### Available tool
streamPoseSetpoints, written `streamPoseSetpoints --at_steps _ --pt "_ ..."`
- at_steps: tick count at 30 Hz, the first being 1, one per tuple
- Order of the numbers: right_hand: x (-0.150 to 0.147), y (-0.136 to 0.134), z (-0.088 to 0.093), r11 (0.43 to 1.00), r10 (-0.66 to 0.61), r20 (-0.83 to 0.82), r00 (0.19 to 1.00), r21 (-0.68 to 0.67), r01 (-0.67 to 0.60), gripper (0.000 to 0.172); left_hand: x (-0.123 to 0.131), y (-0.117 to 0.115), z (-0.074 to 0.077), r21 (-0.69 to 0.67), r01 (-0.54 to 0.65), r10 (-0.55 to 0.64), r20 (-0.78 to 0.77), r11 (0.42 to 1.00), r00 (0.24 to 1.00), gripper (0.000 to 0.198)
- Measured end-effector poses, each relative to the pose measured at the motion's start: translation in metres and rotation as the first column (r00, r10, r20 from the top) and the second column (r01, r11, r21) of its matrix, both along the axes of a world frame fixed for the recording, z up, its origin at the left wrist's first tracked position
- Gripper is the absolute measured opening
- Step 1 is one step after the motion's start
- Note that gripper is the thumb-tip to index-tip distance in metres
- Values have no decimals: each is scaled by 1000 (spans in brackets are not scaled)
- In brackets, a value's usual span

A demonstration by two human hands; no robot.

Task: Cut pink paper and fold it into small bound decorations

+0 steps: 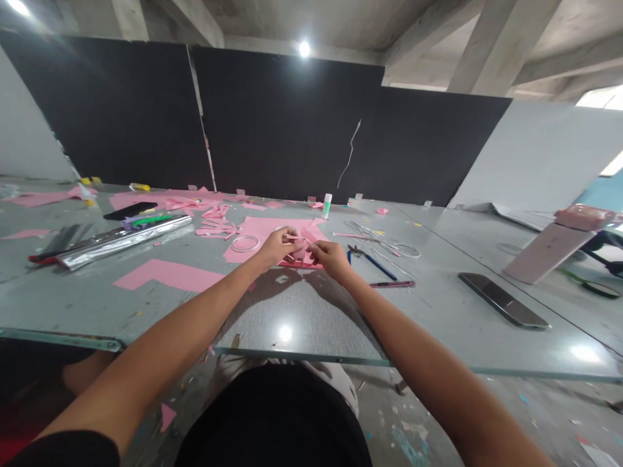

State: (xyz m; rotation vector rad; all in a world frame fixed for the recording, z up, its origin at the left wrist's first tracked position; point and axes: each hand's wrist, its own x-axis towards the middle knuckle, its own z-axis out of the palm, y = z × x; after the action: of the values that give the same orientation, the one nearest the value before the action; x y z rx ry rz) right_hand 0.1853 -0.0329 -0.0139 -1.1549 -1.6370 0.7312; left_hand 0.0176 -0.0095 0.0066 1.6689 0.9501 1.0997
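Note:
Over the front of a pink paper sheet (253,230), both hands meet at a small piece of pink paper (302,251). My left hand (280,248) pinches the paper from the left, and a thin pink strip shows near its fingertips. From the other side, the fingers of my right hand (329,254) are closed on the same piece. Its exact shape is partly hidden by the fingers. To the left lies a ring of wire (244,243) on the sheet. Pliers with blue handles (374,261) rest just right of my right hand, beside a bundle of wire (387,239).
A glue stick (326,205) stands behind the hands. Pink paper strips (217,222) and a cut pink sheet (165,275) lie left, near a silver foil roll (126,241). At right are a phone (503,299) and a pink bottle (552,246). A dark panel (292,130) rises behind.

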Motion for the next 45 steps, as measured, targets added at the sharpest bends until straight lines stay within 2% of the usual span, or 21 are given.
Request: streamPoseSetpoints --at_steps 12,16,23,26,32,38,45 --pt "1 5 -5 996 87 5 996 6 -87 27 -1 -2 1 -32 50 -52 -50 998 997 41" --pt "0 3 -3 999 37 12 999 23 -38 25 -2 -1 0 -15 42 -43 -72 999 996 44" --pt "-1 -3 3 977 -104 49 993 191 93 20 -2 -2 1 28 66 -62 -124 997 990 45" --pt "-3 -5 4 970 -114 27 993 217 105 21 -2 -6 5 55 71 -65 -100 996 993 42" --pt "-4 -6 5 987 -92 71 993 139 81 27 3 -10 8 76 69 -62 -90 995 994 39" --pt "-6 -7 6 969 -142 25 990 206 134 28 4 -6 7 73 25 -23 -22 997 999 35" --pt "-3 -9 6 997 -54 -20 998 50 55 30 -1 -5 3 15 70 -68 -103 997 992 33"
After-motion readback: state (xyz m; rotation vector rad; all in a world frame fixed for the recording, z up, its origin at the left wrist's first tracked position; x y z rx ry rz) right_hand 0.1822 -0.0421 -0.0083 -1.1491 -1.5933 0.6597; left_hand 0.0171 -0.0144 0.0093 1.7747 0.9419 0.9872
